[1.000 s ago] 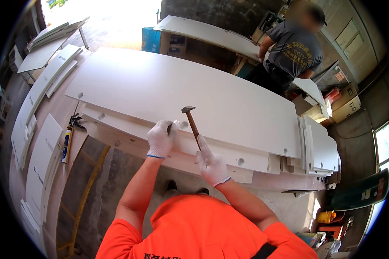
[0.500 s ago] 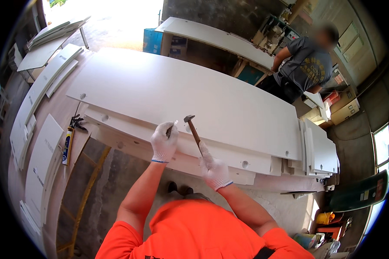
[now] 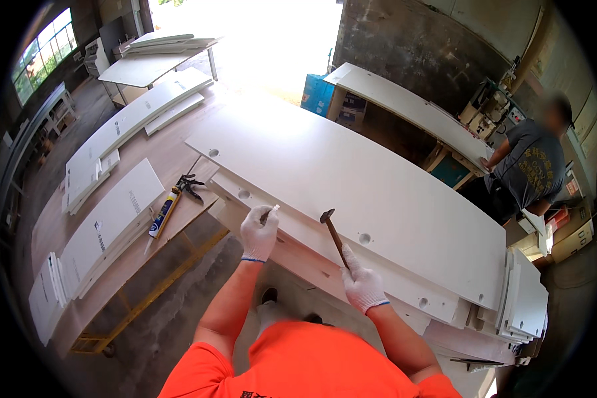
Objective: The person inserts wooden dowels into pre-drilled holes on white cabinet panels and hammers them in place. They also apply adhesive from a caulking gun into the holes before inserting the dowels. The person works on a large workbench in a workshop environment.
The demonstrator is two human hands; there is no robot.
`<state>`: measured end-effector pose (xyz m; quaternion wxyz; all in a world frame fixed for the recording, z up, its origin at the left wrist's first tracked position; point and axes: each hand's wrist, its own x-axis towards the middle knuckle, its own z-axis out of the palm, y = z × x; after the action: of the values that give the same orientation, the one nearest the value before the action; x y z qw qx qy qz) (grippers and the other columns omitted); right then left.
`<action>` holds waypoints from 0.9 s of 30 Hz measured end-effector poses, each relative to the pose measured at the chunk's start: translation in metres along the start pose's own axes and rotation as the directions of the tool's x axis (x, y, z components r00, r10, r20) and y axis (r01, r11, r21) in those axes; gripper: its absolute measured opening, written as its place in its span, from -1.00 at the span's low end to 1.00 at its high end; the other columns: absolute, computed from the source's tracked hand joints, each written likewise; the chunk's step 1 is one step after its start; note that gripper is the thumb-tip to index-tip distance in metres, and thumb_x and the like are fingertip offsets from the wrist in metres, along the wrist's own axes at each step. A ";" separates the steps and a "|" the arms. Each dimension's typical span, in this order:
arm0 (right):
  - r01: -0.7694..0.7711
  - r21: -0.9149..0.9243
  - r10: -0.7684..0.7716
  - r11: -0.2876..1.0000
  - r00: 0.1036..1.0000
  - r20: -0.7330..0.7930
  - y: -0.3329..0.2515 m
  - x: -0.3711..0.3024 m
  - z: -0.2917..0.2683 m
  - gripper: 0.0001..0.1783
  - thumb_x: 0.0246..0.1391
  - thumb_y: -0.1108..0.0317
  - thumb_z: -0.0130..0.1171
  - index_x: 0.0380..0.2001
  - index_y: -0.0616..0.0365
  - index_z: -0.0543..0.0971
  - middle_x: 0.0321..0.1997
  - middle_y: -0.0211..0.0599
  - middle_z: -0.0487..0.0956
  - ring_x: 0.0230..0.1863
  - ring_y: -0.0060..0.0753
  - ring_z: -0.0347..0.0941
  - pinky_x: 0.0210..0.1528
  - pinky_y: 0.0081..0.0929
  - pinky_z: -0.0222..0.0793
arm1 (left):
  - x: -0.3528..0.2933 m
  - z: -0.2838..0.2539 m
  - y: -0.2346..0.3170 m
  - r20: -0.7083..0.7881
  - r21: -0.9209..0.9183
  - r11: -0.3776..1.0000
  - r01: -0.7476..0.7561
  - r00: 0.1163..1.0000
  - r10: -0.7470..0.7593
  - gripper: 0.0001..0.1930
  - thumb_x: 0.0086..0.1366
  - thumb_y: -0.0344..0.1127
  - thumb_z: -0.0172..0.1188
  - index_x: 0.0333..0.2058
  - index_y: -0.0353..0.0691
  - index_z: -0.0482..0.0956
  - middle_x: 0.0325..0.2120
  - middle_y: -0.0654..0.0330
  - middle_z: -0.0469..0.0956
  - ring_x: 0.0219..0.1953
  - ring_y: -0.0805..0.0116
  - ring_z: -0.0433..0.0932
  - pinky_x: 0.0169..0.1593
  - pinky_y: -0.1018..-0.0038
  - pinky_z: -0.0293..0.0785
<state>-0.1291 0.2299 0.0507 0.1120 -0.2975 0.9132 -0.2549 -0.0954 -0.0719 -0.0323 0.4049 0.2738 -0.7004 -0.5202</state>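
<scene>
My right hand [image 3: 364, 284], in a white knit glove, is wrapped round the wooden handle of a hammer [image 3: 334, 237], whose metal head points up over the panels. My left hand [image 3: 258, 236], gloved too, is closed near the panel edge. A small white piece [image 3: 275, 208] pokes out at its fingertips, too small to name, and something dark shows within the curled fingers. Under and beyond both hands lies a large white panel [image 3: 351, 166] with round holes near its edges, on top of a stack of similar panels [image 3: 298, 232].
A caulking gun [image 3: 172, 204] lies on the bench corner at left, beside white boards [image 3: 106, 232]. More panels [image 3: 527, 295] are stacked at right. A person in a grey shirt [image 3: 527, 162] stands at a far workbench [image 3: 404, 109]. Below the bench is a yellow frame [image 3: 156, 298].
My view has turned left, so the bench and panels sit further right in the picture. Both hands have shifted left along the panel edge, still holding the hammer and the small piece.
</scene>
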 end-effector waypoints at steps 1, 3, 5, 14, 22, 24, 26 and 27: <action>0.004 -0.018 -0.003 1.000 1.000 0.022 -0.009 0.010 0.001 -0.25 0.39 0.16 0.12 0.60 -0.21 0.23 -0.48 0.10 0.65 -0.39 0.26 0.65 -0.26 0.15 0.54 | 0.023 -0.016 -0.007 -0.031 0.029 1.000 -0.010 0.999 0.011 -0.87 0.37 -0.38 0.34 -0.21 -0.33 0.73 -0.41 0.19 0.70 -0.36 0.48 0.63 -0.22 0.48 0.58; 0.008 0.075 -0.010 0.997 1.000 0.028 -0.027 0.034 0.010 -0.26 0.42 0.12 0.12 0.60 -0.21 0.23 -0.45 0.11 0.66 -0.36 0.24 0.66 -0.23 0.11 0.54 | 0.075 -0.046 -0.019 -0.101 0.130 0.988 -0.081 0.990 0.095 -0.86 0.37 -0.35 0.35 -0.21 -0.31 0.74 -0.39 0.16 0.71 -0.35 0.39 0.67 -0.19 0.42 0.60; 0.018 0.216 -0.024 0.976 0.999 0.026 -0.053 0.057 0.026 -0.27 0.43 0.10 0.12 0.60 -0.20 0.23 -0.43 0.14 0.66 -0.34 0.24 0.66 -0.22 0.09 0.53 | 0.124 -0.070 -0.026 -0.136 0.253 0.960 -0.118 0.978 0.156 -0.85 0.37 -0.32 0.35 -0.22 -0.28 0.74 -0.37 0.12 0.73 -0.32 0.29 0.71 -0.17 0.35 0.62; 0.122 0.249 -0.136 0.961 0.990 0.039 -0.162 0.148 0.084 -0.32 0.46 0.14 0.09 0.58 -0.20 0.27 -0.38 0.14 0.67 -0.30 0.22 0.68 -0.21 0.06 0.52 | 0.221 -0.096 -0.072 -0.056 0.488 0.865 -0.120 0.984 0.168 -0.75 0.37 -0.14 0.38 -0.26 -0.24 0.76 -0.35 -0.01 0.75 -0.27 0.04 0.76 -0.13 0.19 0.64; 0.281 0.256 -0.271 0.925 0.960 -0.074 -0.206 0.209 0.106 -0.34 0.46 0.23 0.03 0.57 -0.22 0.29 -0.37 0.03 0.72 -0.39 0.15 0.71 -0.23 -0.01 0.62 | 0.237 -0.100 -0.067 0.036 0.473 0.869 -0.147 0.988 0.147 -0.75 0.34 -0.11 0.39 -0.28 -0.18 0.76 -0.36 -0.02 0.75 -0.27 -0.04 0.75 -0.13 0.15 0.64; 0.246 0.169 -0.245 0.954 0.969 -0.028 -0.218 0.223 0.107 -0.35 0.46 0.23 0.01 0.57 -0.23 0.29 -0.38 0.02 0.72 -0.47 0.09 0.71 -0.25 -0.02 0.64 | 0.240 -0.103 -0.071 0.040 0.462 0.871 -0.168 0.985 0.169 -0.76 0.34 -0.12 0.39 -0.29 -0.18 0.76 -0.35 -0.01 0.75 -0.26 -0.04 0.75 -0.13 0.15 0.65; 0.256 0.088 -0.252 0.963 0.966 -0.060 -0.221 0.234 0.119 -0.36 0.47 0.22 -0.01 0.57 -0.24 0.29 -0.40 0.02 0.71 -0.52 0.03 0.70 -0.26 -0.02 0.67 | 0.241 -0.104 -0.073 0.048 0.454 0.870 -0.191 0.981 0.190 -0.77 0.34 -0.12 0.39 -0.30 -0.17 0.76 -0.34 -0.01 0.75 -0.26 -0.04 0.75 -0.13 0.15 0.65; 0.260 0.046 -0.256 0.965 0.964 -0.075 -0.221 0.238 0.123 -0.36 0.47 0.22 -0.01 0.57 -0.24 0.28 -0.41 0.02 0.71 -0.54 0.00 0.70 -0.26 -0.02 0.68 | 0.242 -0.104 -0.075 0.055 0.451 0.869 -0.204 0.978 0.201 -0.77 0.34 -0.12 0.39 -0.31 -0.17 0.76 -0.34 -0.01 0.75 -0.25 -0.03 0.75 -0.13 0.15 0.65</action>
<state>-0.1677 -0.1154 0.0521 0.0546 -0.4016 0.8626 -0.3028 -0.1361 -0.3421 -0.0215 0.3799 0.2843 -0.8284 -0.2977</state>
